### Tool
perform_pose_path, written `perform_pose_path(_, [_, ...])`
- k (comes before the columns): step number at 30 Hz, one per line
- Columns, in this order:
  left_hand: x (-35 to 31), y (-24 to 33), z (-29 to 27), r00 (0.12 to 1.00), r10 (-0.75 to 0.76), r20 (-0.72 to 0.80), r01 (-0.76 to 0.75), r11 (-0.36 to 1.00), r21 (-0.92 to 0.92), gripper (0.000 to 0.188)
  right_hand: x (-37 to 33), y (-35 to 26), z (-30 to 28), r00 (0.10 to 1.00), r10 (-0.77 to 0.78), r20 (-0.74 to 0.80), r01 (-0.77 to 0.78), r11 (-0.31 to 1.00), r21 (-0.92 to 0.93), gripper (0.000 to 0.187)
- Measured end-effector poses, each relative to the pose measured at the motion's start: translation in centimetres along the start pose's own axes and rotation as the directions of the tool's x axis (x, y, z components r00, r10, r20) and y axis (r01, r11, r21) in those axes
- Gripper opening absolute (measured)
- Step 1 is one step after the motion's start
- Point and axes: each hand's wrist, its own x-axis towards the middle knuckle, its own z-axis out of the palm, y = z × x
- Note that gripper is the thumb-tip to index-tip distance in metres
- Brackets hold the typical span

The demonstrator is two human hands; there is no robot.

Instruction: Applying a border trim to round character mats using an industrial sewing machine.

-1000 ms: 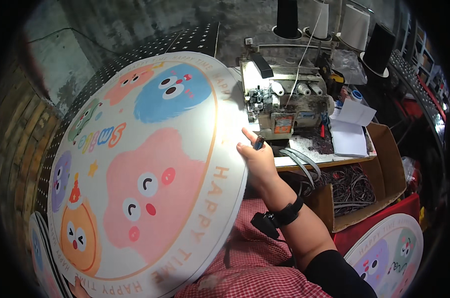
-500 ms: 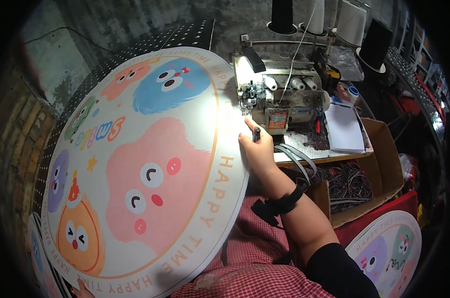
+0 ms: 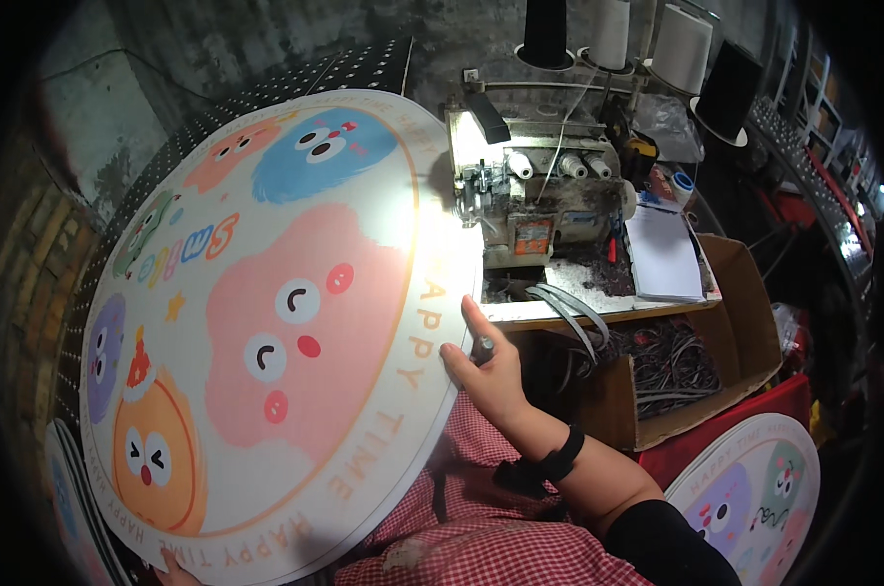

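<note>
A large round mat (image 3: 364, 459), white with printed cartoon faces and an orange ring, leans across me, its right edge at the needle area of an overlock sewing machine (image 3: 544, 200). My right hand (image 3: 491, 376) is closed on the mat's right edge, below the machine's lit needle area, thumb on top and index finger along the rim. A small dark stick-like object (image 3: 482, 349) shows in that hand; its kind is unclear. At the lower left, my left hand (image 3: 175, 570) is closed on the mat's bottom rim, mostly hidden by the mat and the frame edge.
Thread cones (image 3: 681, 49), black and white, stand behind the machine. White paper (image 3: 664, 256) lies on its table. Grey binding strips (image 3: 571, 313) hang over the front edge, beside a cardboard box (image 3: 608, 400) of trimmings. More round mats (image 3: 744, 503) stand at the lower right.
My right hand has slid down along the mat's rim, away from the needle area. The mat has turned slightly, and the whole view has shifted a little.
</note>
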Motion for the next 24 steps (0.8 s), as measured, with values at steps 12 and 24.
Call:
perform_pose_path(12, [-6.7,2.2,2.5,0.977,-0.208,0.053,0.212,0.899,-0.383,0.030,-1.7,-0.7,-0.2,0.986,0.153,0.061,-0.153,0.988,-0.011,0.063])
perform_pose_path(24, [-8.5,-6.4,1.6,0.735,0.618,0.278,-0.618,0.780,-0.100,0.026,-3.5,-0.7,0.2,0.990,0.137,0.032,-0.139,0.988,0.066,0.064])
